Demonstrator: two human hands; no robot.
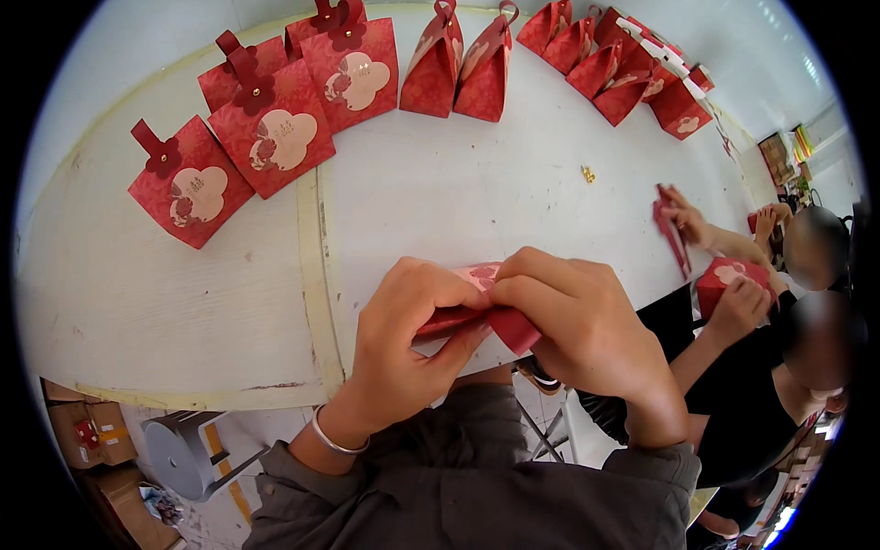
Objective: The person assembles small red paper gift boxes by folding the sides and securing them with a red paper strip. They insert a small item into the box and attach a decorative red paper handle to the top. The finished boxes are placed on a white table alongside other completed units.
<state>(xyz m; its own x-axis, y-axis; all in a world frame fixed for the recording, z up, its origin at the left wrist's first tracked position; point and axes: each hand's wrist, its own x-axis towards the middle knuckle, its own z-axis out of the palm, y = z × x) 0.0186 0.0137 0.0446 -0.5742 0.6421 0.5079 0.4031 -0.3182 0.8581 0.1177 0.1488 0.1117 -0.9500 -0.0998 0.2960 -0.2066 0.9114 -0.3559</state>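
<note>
Close in front of me, above the table's near edge, both hands hold a red paper gift box point(446, 320) with a pale pink printed patch on its far side. My left hand point(403, 330) grips it from the left, thumb and fingertips pinching near the top. The fingers of my right hand point(573, 316) are closed on the top of the same box, meeting my left fingertips. A dark red strap point(513, 331) sticks out below the right fingers. What lies between the fingertips is hidden.
Finished-looking red boxes with strap handles point(272, 137) stand at the far left, with slimmer ones point(483, 78) and several more point(623, 78) behind. Small gold fasteners point(588, 174) lie on the white table point(440, 202). At right, a co-worker's hands hold a strap point(672, 234) and a red box point(729, 280).
</note>
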